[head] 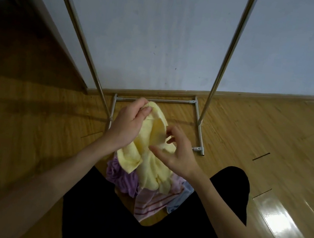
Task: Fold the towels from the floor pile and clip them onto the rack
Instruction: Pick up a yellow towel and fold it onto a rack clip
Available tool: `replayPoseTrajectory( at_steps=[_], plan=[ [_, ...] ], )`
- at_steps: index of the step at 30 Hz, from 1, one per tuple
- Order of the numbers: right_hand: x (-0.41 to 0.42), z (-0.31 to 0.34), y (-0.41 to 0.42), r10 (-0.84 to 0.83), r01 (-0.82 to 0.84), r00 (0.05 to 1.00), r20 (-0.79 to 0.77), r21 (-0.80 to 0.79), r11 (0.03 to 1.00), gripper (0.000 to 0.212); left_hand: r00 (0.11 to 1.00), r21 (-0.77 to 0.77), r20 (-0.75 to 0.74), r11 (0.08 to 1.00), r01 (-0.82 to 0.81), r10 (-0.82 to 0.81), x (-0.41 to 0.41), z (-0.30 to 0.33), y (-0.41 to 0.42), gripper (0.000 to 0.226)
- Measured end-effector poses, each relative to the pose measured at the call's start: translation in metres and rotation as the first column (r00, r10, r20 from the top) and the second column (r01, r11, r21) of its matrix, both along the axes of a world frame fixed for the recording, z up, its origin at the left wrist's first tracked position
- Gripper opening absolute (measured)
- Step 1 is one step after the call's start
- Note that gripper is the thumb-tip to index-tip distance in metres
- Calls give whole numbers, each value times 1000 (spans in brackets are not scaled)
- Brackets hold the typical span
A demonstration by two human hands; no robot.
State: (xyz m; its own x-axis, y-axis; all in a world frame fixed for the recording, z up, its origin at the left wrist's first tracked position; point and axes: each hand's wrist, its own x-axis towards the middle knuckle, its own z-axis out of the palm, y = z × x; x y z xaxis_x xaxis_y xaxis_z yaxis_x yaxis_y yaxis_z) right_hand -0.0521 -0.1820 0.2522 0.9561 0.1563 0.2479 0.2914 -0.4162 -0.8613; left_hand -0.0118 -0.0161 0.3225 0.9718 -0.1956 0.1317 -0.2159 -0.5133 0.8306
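Note:
A pale yellow towel point(151, 157) hangs crumpled in front of me, above the floor pile. My left hand point(128, 122) pinches its top edge between thumb and fingers. My right hand point(177, 153) hovers just right of the towel with fingers spread and loosely curved, fingertips at the cloth, holding nothing I can make out. Below lie a purple towel point(120, 176), a pink striped towel point(151, 202) and a light blue one point(180, 200). The metal rack point(223, 57) stands behind, its two poles rising out of view; no clips are visible.
The rack's base tubes point(198, 123) lie on the wooden floor point(272, 137) near a white wall point(164, 37). My legs in black trousers point(227, 191) flank the pile. A dark doorway point(14, 14) opens at left.

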Motion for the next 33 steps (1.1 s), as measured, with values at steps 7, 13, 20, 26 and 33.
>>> replayPoseTrajectory(
  at_steps=[7, 13, 20, 26, 33],
  plan=[
    [8, -8, -1, -155, 156, 987, 44, -14, 988, 23, 998, -15, -31, 998, -56, 56, 5, 10, 6, 31],
    [17, -16, -27, -271, 282, 958, 98, -122, 952, 14, 950, -98, -286, 982, -161, 127, 7, 16, 17, 24],
    [24, -20, -34, -316, 333, 942, 113, -201, 921, 8, 921, 150, -389, 985, 91, -26, 1, 14, 33, 55],
    [26, -9, -29, -350, 359, 930, 109, -83, 929, 10, 953, 402, -255, 879, 256, -161, -10, 7, 44, 30],
    [17, 0, -20, -60, 130, 960, 274, -246, 961, 9, 954, 195, -282, 980, -48, 103, 3, 0, 52, 28]
  ],
)
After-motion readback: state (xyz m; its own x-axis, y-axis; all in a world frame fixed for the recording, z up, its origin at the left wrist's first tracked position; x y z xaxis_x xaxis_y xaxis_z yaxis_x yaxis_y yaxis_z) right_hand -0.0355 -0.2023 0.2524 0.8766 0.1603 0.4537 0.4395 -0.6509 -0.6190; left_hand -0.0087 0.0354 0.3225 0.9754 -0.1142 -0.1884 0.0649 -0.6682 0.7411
